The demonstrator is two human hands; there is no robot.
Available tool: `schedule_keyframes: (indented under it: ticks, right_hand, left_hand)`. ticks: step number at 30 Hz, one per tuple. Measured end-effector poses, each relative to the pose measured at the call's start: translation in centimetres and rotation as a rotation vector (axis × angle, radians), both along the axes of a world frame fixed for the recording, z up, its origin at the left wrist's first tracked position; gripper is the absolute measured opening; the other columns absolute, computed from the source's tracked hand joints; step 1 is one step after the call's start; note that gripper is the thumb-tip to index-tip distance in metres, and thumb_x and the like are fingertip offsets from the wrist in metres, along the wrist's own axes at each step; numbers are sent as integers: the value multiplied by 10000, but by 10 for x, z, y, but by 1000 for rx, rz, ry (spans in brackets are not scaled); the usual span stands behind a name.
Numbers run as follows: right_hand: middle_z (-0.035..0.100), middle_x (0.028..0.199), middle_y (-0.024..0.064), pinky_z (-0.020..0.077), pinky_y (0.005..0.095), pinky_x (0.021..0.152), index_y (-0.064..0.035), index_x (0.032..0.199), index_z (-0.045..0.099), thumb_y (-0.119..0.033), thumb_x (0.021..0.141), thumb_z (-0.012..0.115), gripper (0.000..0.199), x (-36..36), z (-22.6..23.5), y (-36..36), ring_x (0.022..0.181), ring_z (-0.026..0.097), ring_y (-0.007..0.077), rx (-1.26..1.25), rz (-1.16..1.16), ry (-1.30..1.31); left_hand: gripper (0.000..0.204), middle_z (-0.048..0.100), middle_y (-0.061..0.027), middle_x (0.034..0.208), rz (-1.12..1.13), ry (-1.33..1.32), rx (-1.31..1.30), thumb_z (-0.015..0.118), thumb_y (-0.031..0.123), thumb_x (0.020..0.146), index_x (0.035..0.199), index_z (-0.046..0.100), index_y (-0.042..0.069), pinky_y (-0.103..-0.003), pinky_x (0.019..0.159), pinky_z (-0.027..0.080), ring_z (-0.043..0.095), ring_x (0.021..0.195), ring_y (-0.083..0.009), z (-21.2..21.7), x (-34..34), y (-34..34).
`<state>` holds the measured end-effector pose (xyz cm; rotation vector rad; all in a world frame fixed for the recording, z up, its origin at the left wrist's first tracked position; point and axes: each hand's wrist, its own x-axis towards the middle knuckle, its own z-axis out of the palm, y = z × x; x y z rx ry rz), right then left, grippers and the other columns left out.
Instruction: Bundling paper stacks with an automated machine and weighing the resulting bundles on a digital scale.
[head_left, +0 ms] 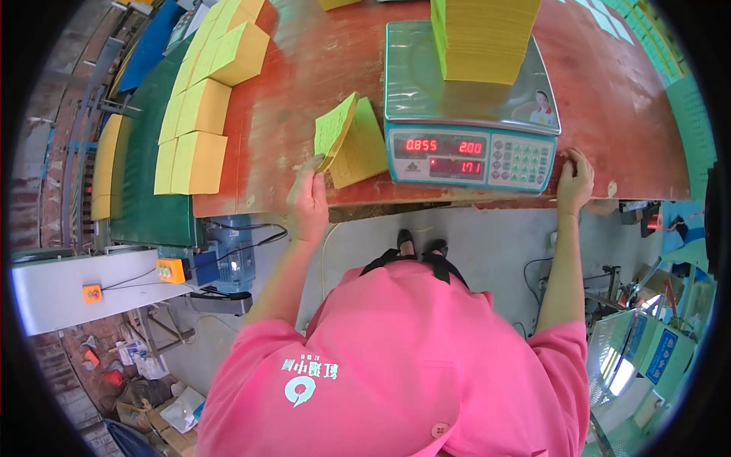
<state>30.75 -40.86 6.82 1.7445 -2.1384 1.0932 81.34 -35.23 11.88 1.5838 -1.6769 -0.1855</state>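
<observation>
My left hand (308, 199) pinches the near corner of a thin wad of yellow paper sheets (335, 131), bright yellow-green on top. The wad leans away from a second yellow paper block (359, 152) beside it. Right of these is a teal weighing scale (472, 122) with lit red digits and a keypad. On its metal pan rests a tall yellow paper stack (487, 42), cut off by the upper edge of view. Next to the scale's front right corner, my right hand (576, 183) rests at the table edge, fingers curled with nothing visible in them.
Rows of yellow paper blocks (199, 104) line the left of the red table (289, 87). A green conveyor belt (148, 137) runs beyond them. Below it are a white panel (57, 293) with orange switch boxes (172, 270) and a blue motor (234, 259). White cards lie far right.
</observation>
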Motion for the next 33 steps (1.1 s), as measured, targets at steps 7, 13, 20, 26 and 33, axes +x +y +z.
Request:
schedule_keyframes:
  ticks: [7,13,20,26,33]
  right_hand:
    - [677,1028,93,514,270,817,-1,1066,664,-109,968,509,212,95,92,42,956,639,148,-65,305,-924]
    - [631,1147,154,559,339,724,3,1273,514,-353,989,535,456,275,91,61,855,685,229,932,732,-1582]
    - [602,950,70,579,317,627,-10,1050,537,-128,956,512,153,340,49,42,782,623,145,912,862,-1399]
    - [490,854,10,565,278,636,-21,965,485,-94,967,496,73,354,87,33,771,539,93,894,927,-1331]
    - [489,862,9,548,270,664,-2,1001,479,-87,962,503,97,353,89,15,820,511,77,799,820,-1257]
  left_hand:
    - [227,665,-173,1132,48,-41,-21,574,10,907,1126,635,-11,-360,917,501,641,1076,-310,-1,-10,28]
    - [243,654,-172,1164,-50,-136,-113,597,-34,858,1098,635,-27,-389,962,481,616,1126,-336,-3,-12,44]
    - [349,584,-192,1279,-62,-108,-101,589,46,890,1227,553,-33,-422,1052,412,522,1258,-336,-2,6,64]
    - [328,620,-113,1233,-79,1640,381,487,186,988,1235,565,-15,-355,953,469,587,1137,-178,4,53,35]
    - [186,661,-8,925,-145,1269,599,598,114,935,1076,654,7,-241,731,477,594,838,-60,35,72,-20]
